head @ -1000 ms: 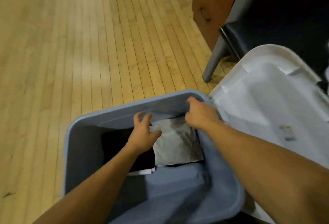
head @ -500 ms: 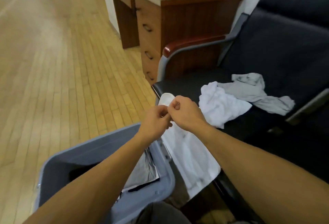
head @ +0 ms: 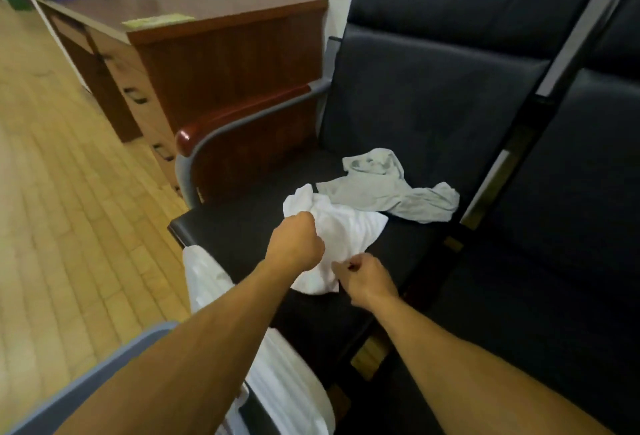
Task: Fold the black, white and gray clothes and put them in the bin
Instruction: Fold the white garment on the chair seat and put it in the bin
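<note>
A crumpled white garment [head: 341,230] lies on the black chair seat [head: 242,227]. Behind it on the same seat lies a crumpled gray garment [head: 391,192]. My left hand [head: 298,244] is closed on the white garment's left edge. My right hand [head: 369,280] is closed at its near lower edge, pinching the cloth. At the bottom left only the rim of the blue-gray bin [head: 114,362] shows; its inside is hidden by my left arm. The bin's white lid [head: 280,375] leans between bin and chair.
A brown wooden desk [head: 214,54] with drawers stands left of the chair, beside its red-capped armrest [head: 242,116]. A second black seat [head: 554,261] adjoins on the right. Wooden floor [head: 69,209] spreads to the left.
My hands left the bin, met in mid-air, and now reach forward onto the chair seat and close on the white garment. The view swung up from the bin to the chair.
</note>
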The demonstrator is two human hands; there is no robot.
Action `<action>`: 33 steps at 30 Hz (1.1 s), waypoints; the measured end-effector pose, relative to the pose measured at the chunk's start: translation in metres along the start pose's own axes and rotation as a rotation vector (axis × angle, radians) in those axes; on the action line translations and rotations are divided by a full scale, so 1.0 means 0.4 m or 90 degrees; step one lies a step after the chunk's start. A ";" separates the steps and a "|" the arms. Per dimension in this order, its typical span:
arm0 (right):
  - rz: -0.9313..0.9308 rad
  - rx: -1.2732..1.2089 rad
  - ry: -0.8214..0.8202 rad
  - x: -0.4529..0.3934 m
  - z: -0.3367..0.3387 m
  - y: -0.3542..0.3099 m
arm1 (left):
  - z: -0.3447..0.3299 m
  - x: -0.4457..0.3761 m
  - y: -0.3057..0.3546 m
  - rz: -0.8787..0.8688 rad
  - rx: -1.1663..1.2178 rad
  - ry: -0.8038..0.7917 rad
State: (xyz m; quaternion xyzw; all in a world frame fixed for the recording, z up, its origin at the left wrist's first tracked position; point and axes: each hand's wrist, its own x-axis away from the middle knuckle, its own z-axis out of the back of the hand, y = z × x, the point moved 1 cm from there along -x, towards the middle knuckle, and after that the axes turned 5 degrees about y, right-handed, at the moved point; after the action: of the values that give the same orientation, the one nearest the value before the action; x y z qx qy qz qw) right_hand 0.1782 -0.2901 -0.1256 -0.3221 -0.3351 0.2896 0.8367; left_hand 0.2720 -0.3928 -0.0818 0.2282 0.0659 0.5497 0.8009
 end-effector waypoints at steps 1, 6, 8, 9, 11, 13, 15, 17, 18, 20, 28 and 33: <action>-0.001 -0.018 -0.008 -0.031 -0.021 0.009 | -0.012 -0.043 -0.003 0.014 -0.038 -0.041; 0.031 -0.018 0.066 -0.087 -0.061 0.010 | -0.076 -0.125 -0.053 0.049 -0.063 -0.122; 0.063 -0.025 0.109 -0.091 -0.035 -0.013 | -0.061 -0.132 -0.062 0.030 -0.037 -0.101; 0.075 -0.039 0.130 -0.091 -0.011 -0.032 | -0.037 -0.137 -0.058 0.024 0.011 -0.072; 0.108 -0.060 0.189 -0.083 0.059 -0.088 | 0.039 -0.142 -0.039 0.037 0.183 0.002; 0.155 -0.117 0.252 -0.071 0.137 -0.151 | 0.137 -0.126 0.003 0.052 0.389 0.056; 0.195 -0.175 0.313 -0.034 0.221 -0.219 | 0.238 -0.087 0.065 0.042 0.551 0.064; 0.225 -0.222 0.365 0.028 0.304 -0.284 | 0.334 -0.029 0.132 0.000 0.637 0.066; 0.234 -0.242 0.386 0.054 0.339 -0.308 | 0.375 -0.004 0.163 -0.020 0.665 0.075; 0.237 -0.287 0.432 0.138 0.421 -0.347 | 0.457 0.063 0.224 -0.065 0.704 0.089; 0.251 -0.304 0.563 0.538 0.729 -0.292 | 0.604 0.392 0.424 -0.224 0.746 0.032; 0.239 -0.287 0.621 0.807 0.879 -0.159 | 0.594 0.643 0.606 -0.327 0.752 -0.036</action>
State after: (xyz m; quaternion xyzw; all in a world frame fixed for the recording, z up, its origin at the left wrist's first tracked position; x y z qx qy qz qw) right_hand 0.1285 0.0176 0.2414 -0.6429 0.0996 0.1722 0.7397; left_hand 0.2502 -0.1577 0.2725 0.6219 0.3892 0.2054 0.6478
